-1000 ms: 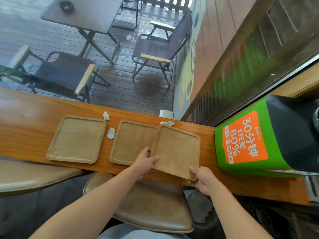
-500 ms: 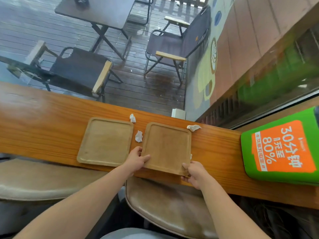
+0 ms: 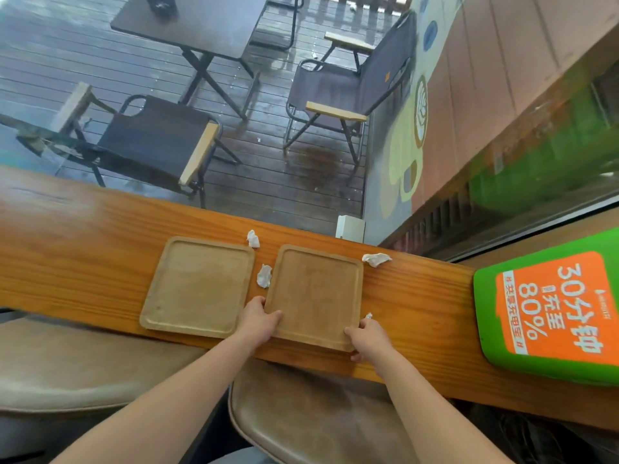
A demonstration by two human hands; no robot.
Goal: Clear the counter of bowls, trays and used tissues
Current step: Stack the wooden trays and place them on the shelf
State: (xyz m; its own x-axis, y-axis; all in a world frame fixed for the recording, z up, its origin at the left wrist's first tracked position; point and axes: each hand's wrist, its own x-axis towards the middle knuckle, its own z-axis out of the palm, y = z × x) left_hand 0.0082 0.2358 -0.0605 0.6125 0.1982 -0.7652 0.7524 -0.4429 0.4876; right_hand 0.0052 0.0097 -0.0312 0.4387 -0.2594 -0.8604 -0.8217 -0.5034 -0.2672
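Two wooden trays lie on the counter point(image 3: 418, 296) as a person clears it, both hands closed on the right-hand tray point(image 3: 315, 296): the left hand point(image 3: 259, 321) pinches its near left corner, thumb on the rim, and the right hand point(image 3: 368, 336) clamps its near right corner, at the counter's near edge. That tray looks thicker at its front edge and may be two stacked, though this cannot be confirmed. The left-hand tray point(image 3: 197, 286) sits just beside it, flat and untouched. Crumpled tissues remain: one point(image 3: 253, 238) by the counter's far edge, one point(image 3: 264, 276) between the trays, one point(image 3: 375, 259) off the held tray's far right corner, and a scrap point(image 3: 368, 315) touching the right hand. Tray-gathering appears under way; the next move likely calls for setting this load onto the left-hand tray, then collecting the tissues. No bowls are visible.
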